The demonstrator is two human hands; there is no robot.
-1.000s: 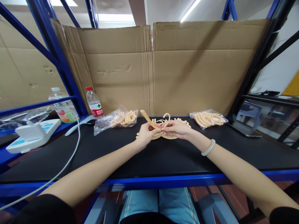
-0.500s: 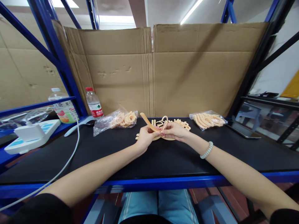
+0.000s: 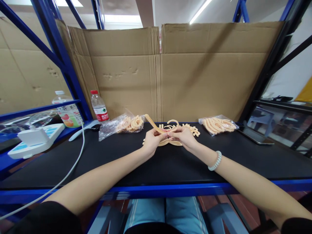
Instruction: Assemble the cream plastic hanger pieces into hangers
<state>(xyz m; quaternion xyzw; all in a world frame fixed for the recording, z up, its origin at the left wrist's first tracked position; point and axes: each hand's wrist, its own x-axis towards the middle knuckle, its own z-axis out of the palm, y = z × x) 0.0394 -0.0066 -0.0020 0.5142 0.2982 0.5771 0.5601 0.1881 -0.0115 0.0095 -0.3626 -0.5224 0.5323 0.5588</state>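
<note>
My left hand (image 3: 152, 140) pinches a long peach plastic arm piece (image 3: 152, 123) that slants up and to the left. My right hand (image 3: 183, 136) is closed on a curved peach hook piece (image 3: 172, 122), and the two pieces meet between my fingertips. Both hands hover just above a small heap of peach plastic parts (image 3: 175, 141) on the black shelf top (image 3: 122, 162). A pale bead bracelet (image 3: 215, 161) sits on my right wrist.
Two clear bags of peach parts lie at the back, one on the left (image 3: 124, 124) and one on the right (image 3: 216, 124). A water bottle (image 3: 99, 106), a drink bottle (image 3: 65, 112), a white power strip (image 3: 34, 139) with cable (image 3: 73, 162) are left. Cardboard (image 3: 156, 71) walls the back. A tablet (image 3: 255, 136) lies right.
Both hands have kept hold of the two pieces and shifted only slightly; the long piece has tipped a little further left and the hook sits lower at my fingertips.
</note>
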